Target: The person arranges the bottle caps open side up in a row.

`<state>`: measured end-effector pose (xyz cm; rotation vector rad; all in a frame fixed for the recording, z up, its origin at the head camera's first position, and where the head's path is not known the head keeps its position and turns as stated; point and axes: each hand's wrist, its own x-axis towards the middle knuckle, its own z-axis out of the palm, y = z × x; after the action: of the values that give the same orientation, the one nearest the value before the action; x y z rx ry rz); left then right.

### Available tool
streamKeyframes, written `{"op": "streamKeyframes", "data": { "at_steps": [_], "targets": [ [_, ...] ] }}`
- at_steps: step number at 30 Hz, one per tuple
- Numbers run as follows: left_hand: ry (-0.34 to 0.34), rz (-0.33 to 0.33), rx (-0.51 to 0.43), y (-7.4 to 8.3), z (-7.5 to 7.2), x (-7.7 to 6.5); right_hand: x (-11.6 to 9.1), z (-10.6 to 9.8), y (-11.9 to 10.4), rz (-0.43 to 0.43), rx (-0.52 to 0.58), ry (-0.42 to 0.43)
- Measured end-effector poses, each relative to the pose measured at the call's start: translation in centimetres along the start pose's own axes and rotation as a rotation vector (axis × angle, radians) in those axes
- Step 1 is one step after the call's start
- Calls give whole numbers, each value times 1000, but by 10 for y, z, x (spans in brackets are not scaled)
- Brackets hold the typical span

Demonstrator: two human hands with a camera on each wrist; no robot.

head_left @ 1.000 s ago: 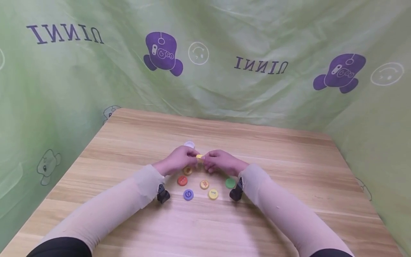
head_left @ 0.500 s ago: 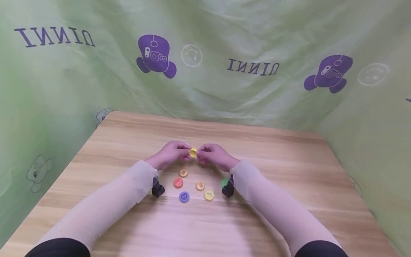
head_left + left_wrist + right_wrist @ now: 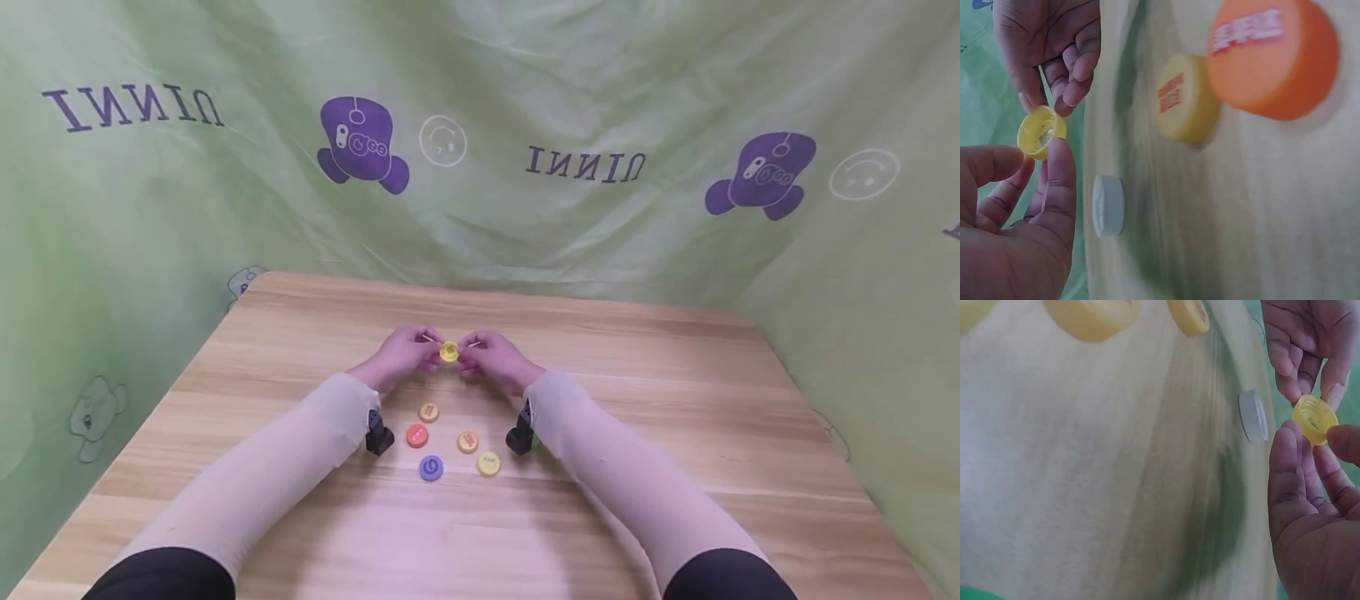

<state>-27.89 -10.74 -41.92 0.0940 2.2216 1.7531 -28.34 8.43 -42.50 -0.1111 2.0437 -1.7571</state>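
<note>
Both hands hold a yellow bottle cap (image 3: pixel 448 352) between them, over the far half of the table. My left hand (image 3: pixel 401 357) pinches its left edge with thumb and fingertips, while the right hand (image 3: pixel 497 358) pinches the opposite edge. The cap's hollow inside (image 3: pixel 1042 132) faces back toward me, with its ridged inner wall showing in the right wrist view. Beyond the fingers, a white cap (image 3: pixel 1109 206) lies on the table; the hands hide it in the head view.
Several caps lie nearer on the wooden table (image 3: pixel 637 400): two light orange ones (image 3: pixel 429 412), a red one (image 3: pixel 417 436), a blue one (image 3: pixel 431 468) and a pale yellow one (image 3: pixel 489 464). A green cap (image 3: pixel 536 441) is mostly behind the right wrist camera (image 3: pixel 521 433). Green printed cloth (image 3: pixel 480 225) hangs behind.
The yellow cap has been turned from edge-on to show its hollow side. Both hands have moved slightly away from the loose caps, and the right wrist camera now covers most of the green cap.
</note>
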Motion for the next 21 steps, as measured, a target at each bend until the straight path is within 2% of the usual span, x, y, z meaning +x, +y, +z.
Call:
{"op": "streamKeyframes", "data": {
  "at_steps": [6, 15, 21],
  "targets": [
    [-5, -34, 9, 6, -1, 6, 6, 1, -3, -4, 9, 42],
    [-14, -91, 55, 13, 4, 20, 16, 0, 2, 13, 44, 153],
    [-9, -120, 61, 17, 5, 28, 24, -2, 3, 24, 37, 170]
  ]
}}
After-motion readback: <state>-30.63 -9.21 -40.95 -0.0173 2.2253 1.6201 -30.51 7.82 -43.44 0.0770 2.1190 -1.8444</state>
